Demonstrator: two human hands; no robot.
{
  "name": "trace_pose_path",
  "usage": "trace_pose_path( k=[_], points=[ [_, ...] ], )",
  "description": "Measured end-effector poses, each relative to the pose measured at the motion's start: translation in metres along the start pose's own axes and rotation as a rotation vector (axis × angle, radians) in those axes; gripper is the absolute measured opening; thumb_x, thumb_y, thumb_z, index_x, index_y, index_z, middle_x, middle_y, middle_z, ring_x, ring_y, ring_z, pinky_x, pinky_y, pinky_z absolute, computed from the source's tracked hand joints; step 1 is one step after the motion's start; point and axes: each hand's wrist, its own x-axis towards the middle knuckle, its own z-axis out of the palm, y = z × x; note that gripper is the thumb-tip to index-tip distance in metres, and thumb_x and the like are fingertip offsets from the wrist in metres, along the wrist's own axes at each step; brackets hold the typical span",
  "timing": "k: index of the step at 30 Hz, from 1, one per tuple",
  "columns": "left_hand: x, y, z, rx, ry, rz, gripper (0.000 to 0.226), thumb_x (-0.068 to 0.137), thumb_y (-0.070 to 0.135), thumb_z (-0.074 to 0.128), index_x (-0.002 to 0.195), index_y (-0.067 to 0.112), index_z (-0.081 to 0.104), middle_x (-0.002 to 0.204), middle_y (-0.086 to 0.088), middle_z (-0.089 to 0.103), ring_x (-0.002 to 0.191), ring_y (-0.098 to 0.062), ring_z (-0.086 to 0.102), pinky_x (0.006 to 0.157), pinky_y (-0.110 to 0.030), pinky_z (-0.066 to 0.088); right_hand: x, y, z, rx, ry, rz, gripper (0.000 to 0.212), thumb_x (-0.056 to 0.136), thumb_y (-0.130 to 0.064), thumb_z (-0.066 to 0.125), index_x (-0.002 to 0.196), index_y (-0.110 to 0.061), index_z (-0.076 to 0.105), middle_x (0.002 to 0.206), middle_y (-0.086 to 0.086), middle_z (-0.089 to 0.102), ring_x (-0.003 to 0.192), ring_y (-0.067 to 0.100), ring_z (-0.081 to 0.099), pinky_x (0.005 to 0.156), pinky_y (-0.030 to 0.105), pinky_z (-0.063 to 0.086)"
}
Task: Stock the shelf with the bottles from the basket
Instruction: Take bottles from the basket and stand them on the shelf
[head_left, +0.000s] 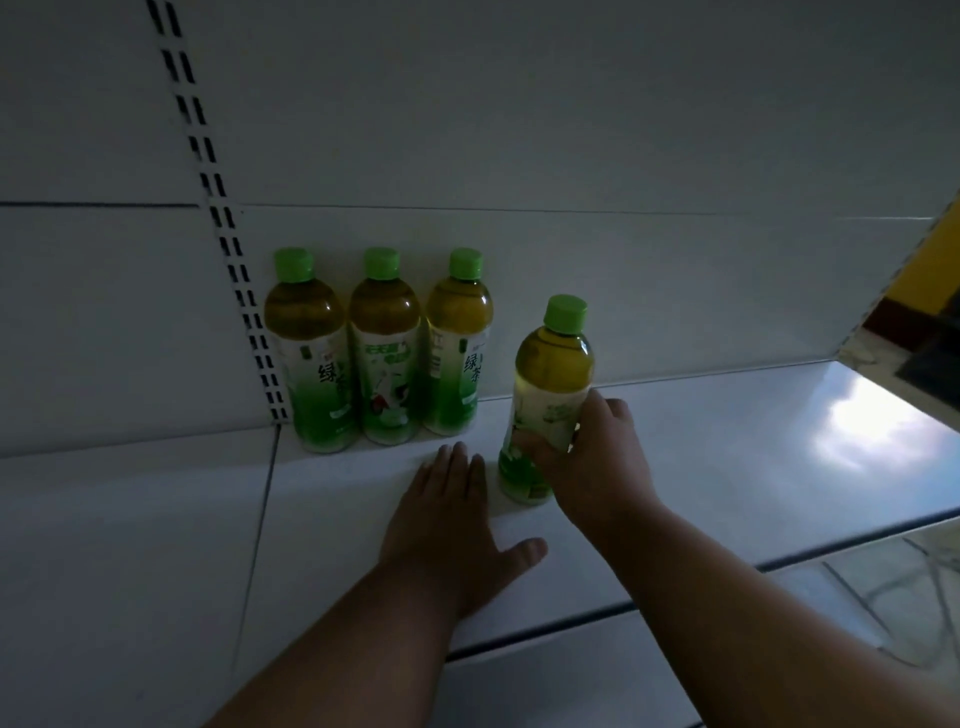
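Fourth bottle going onto the shelf beside a row of three.

Head view: the right hand (587, 462) curls its fingers and thumb round the lower label of a green-capped bottle (550, 395), holding it upright with its base at or just above the white shelf (727, 441), in front of and to the right of the row. Gripping low probably steadies it for sliding back. Three matching bottles (382, 348) stand side by side against the back panel, leaving room on the right. The left hand (452, 525) lies flat on the shelf, fingers straight, holding nothing, likely as a brace. The basket is out of sight.
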Motion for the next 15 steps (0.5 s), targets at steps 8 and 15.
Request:
trace_pose_path(
  k=[8, 15],
  points=[
    [-0.004, 0.005, -0.013, -0.011, -0.057, -0.041, 0.114, 0.082, 0.084, 0.031, 0.155, 0.010, -0.015, 0.163, -0.009, -0.022, 0.150, -0.020, -0.019, 0.119, -0.035, -0.011, 0.044, -0.008, 0.020, -0.007, 0.039, -0.015, 0.046, 0.081, -0.029, 0.079, 0.115, -0.017, 0.051, 0.114, 0.001, 0.064, 0.104, 0.022, 0.063, 0.084, 0.039, 0.057],
    [0.002, 0.001, -0.002, -0.009, -0.070, -0.036, 0.115, 0.080, 0.085, 0.029, 0.154, 0.010, -0.019, 0.161, -0.009, -0.027, 0.148, -0.021, -0.023, 0.121, -0.038, -0.010, 0.081, -0.017, 0.034, -0.032, 0.013, -0.035, 0.047, 0.082, -0.026, 0.078, 0.119, -0.013, 0.052, 0.117, 0.004, 0.063, 0.106, 0.024, 0.061, 0.085, 0.035, 0.053]
  ],
)
